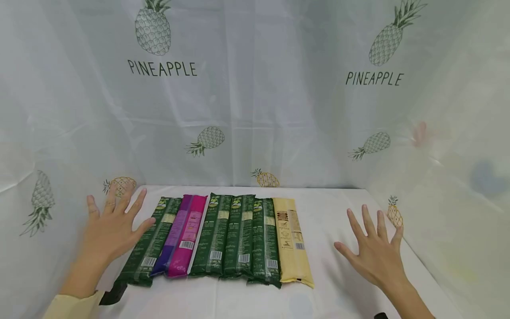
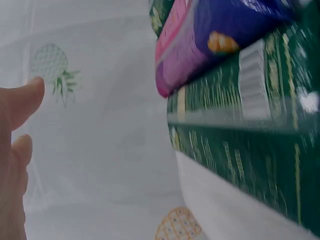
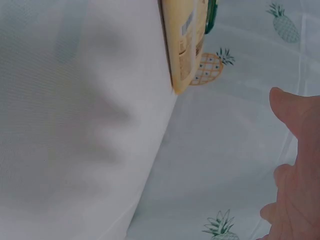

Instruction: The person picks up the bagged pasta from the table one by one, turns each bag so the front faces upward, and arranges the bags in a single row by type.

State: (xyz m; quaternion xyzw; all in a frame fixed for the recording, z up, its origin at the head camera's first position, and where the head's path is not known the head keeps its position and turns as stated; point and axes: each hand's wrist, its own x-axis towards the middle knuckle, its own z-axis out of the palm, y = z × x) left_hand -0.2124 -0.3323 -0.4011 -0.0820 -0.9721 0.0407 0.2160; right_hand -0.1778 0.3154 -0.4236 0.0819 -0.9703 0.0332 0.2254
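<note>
My left hand (image 1: 113, 228) is raised with its fingers spread, above and beside the leftmost green packet (image 1: 153, 241); it holds nothing. To the right of that packet lies a purple and pink packet (image 1: 191, 235). Three more green packets, a left one (image 1: 213, 235), a middle one (image 1: 240, 237) and a right one (image 1: 264, 241), follow side by side. A yellow packet (image 1: 292, 241) ends the row. My right hand (image 1: 374, 252), fingers spread and holding nothing, hovers right of the yellow packet, apart from it. In the right wrist view, the yellow packet (image 3: 184, 45) shows at the top.
A white-covered table (image 1: 255, 301) carries the row of packets. Pale curtains (image 1: 271, 102) printed with pineapples rise behind it and on both sides. Dark straps or devices (image 1: 113, 294) show at the wrists.
</note>
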